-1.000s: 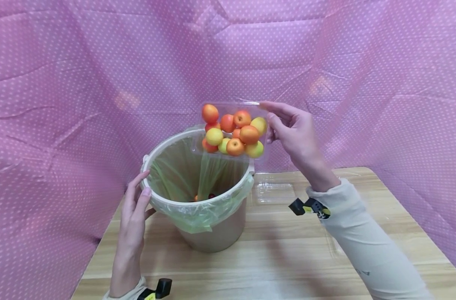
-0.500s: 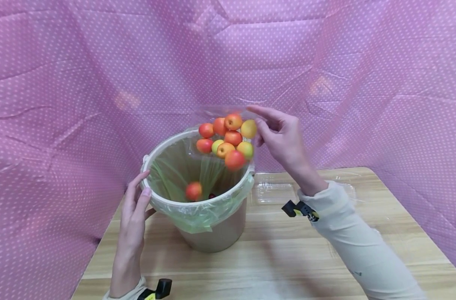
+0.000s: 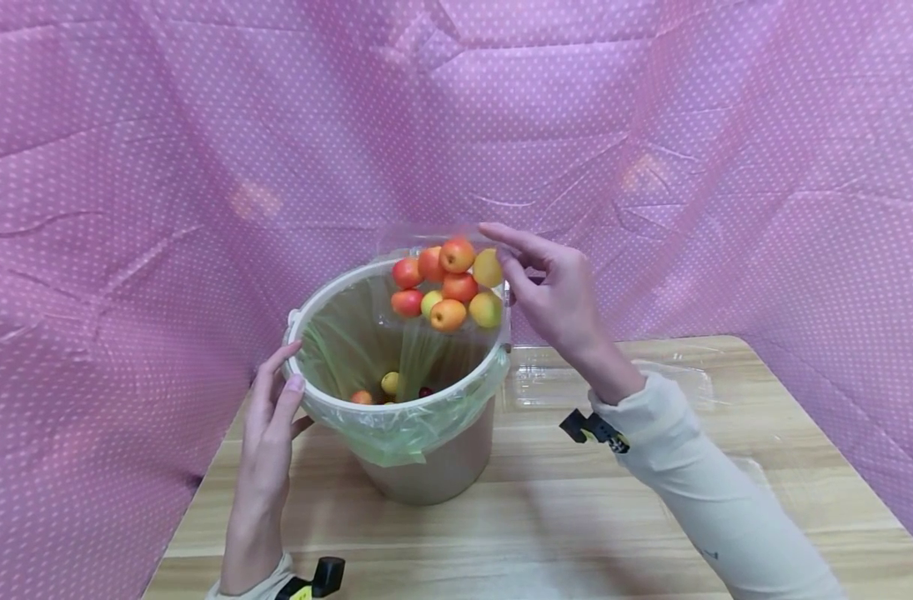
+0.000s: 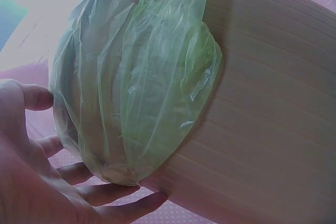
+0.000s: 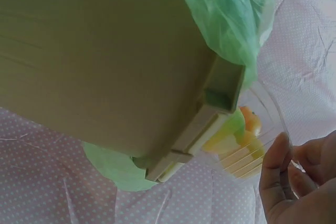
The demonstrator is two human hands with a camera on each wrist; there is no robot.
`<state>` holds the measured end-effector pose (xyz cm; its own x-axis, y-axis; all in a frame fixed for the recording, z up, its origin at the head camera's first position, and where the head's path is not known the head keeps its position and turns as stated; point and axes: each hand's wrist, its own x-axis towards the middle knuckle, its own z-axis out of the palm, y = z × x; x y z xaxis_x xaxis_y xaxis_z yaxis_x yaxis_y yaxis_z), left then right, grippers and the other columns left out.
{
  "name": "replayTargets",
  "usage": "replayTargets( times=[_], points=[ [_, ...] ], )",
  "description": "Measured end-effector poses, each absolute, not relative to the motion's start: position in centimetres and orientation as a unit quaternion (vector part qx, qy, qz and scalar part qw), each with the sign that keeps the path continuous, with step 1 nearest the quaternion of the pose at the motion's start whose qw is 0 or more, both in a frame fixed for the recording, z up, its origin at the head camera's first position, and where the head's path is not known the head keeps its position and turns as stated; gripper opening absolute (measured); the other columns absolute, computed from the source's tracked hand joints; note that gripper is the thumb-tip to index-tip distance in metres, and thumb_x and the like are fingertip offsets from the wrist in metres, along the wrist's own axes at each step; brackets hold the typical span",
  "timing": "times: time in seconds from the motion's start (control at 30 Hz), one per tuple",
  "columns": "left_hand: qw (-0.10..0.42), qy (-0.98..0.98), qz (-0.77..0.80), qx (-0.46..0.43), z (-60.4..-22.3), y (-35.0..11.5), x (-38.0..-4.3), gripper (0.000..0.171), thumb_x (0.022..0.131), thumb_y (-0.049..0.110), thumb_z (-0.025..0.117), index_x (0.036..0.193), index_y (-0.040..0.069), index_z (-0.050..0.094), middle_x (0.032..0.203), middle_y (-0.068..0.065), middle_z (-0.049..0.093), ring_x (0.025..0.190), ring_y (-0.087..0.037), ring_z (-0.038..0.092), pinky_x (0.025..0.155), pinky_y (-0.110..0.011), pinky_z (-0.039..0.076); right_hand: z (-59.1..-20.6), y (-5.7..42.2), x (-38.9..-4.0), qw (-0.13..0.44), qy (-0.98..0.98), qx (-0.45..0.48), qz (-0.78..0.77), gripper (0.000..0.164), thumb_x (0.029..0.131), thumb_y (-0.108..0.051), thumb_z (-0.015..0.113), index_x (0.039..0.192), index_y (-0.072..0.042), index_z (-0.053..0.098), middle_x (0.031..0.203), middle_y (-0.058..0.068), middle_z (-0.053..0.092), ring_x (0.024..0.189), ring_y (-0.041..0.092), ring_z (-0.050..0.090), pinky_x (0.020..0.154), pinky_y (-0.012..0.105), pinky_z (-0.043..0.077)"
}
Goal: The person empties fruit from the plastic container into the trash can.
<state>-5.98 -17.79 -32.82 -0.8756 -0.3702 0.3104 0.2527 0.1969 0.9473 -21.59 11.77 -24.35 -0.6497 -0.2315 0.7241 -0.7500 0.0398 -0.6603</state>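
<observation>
A beige bin point(image 3: 441, 479) stands on the table, lined with a pale green plastic bag point(image 3: 396, 437) folded over its rim. Over the bin's far right side my right hand point(image 3: 554, 287) pinches the edge of a clear plastic box point(image 5: 282, 116), tilted toward the opening. Small red, orange and yellow fruits point(image 3: 459, 287) sit in this box. Down in the bin lie an orange fruit point(image 3: 362, 397), a yellow one point(image 3: 390, 382) and a dark red one point(image 3: 425, 392). My left hand point(image 3: 267, 417) touches the bin's left side, fingers spread against the bagged rim in the left wrist view.
Clear plastic packaging point(image 3: 549, 385) lies on the wooden table point(image 3: 576, 525) to the right of the bin, with another clear piece point(image 3: 684, 382) beside it, partly behind my right sleeve. Pink dotted cloth point(image 3: 456, 108) hangs around the back and sides.
My right hand has moved left and down with the box, tipping it over the bin. Some fruits have dropped into the bin, so fewer sit in the box. The left hand stays put.
</observation>
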Motion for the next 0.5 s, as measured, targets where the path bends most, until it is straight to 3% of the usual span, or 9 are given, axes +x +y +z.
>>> replayTargets(
  times=[0.1,0.23,0.5],
  points=[
    [0.246,-0.732,-0.635,0.039,-32.82,-17.70,-5.96,0.045,0.110,0.025,0.044,0.154,0.019,0.044,0.155,-0.004,0.041,0.134,-0.031,0.046,0.092,-0.046,0.048,-24.54,11.69,-21.38,0.226,-0.677,0.374,0.592,0.037,0.096,0.010,0.061,0.126,-0.007,0.073,0.105,0.012,0.076,0.054,0.023,0.060,0.048,0.026,0.052],
    [0.246,-0.727,-0.639,0.036,-32.83,-17.56,-5.90,0.045,0.110,0.025,0.044,0.155,0.020,0.044,0.153,-0.006,0.042,0.134,-0.030,0.046,0.095,-0.061,0.040,-24.72,11.59,-21.13,0.244,-0.666,0.393,0.585,0.037,0.096,0.010,0.062,0.127,-0.006,0.073,0.122,0.008,0.073,0.057,0.026,0.063,0.050,0.028,0.054],
    [0.246,-0.729,-0.638,0.034,-32.83,-17.52,-5.83,0.045,0.110,0.025,0.044,0.155,0.020,0.044,0.154,-0.005,0.041,0.135,-0.030,0.045,0.095,-0.061,0.040,-24.84,11.38,-20.91,0.286,-0.655,0.426,0.554,0.032,0.098,0.007,0.063,0.127,-0.004,0.072,0.129,0.007,0.069,0.056,0.021,0.063,0.054,0.028,0.057]
  ],
)
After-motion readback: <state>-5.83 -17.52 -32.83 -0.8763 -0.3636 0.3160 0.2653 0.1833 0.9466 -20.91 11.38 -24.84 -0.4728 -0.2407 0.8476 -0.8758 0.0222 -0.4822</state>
